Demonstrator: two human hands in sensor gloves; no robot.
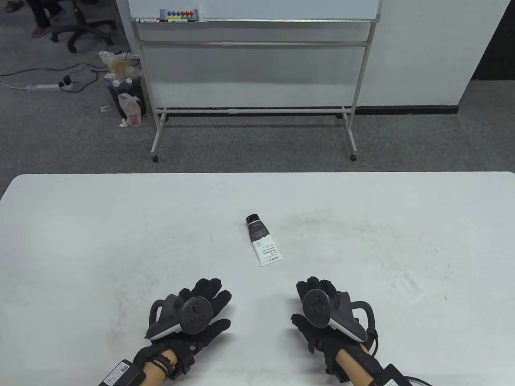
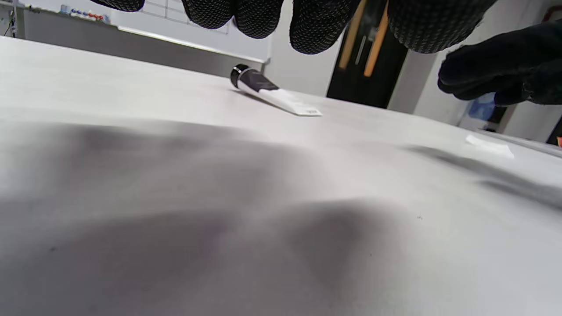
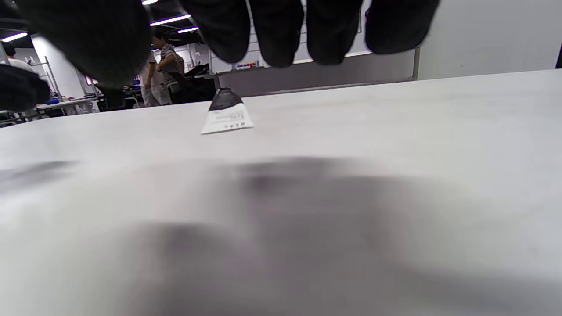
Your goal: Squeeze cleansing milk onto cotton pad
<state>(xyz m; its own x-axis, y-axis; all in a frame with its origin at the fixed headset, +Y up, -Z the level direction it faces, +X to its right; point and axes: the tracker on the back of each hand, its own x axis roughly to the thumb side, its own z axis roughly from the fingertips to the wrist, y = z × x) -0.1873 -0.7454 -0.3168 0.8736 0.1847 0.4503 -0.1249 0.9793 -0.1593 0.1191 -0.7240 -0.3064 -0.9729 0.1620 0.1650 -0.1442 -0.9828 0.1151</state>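
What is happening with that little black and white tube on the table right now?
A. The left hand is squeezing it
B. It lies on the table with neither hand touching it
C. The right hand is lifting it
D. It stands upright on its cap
B: the tube lies flat on the table, ahead of the left hand and right hand, which both rest apart from it.

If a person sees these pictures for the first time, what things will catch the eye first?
First, the black-and-white tube lying alone near the middle of the white table, its black cap pointing away from the person. Next, the left hand and right hand in black gloves near the table's front edge, neither holding anything. Right of the tube lies a faint white cotton pad.
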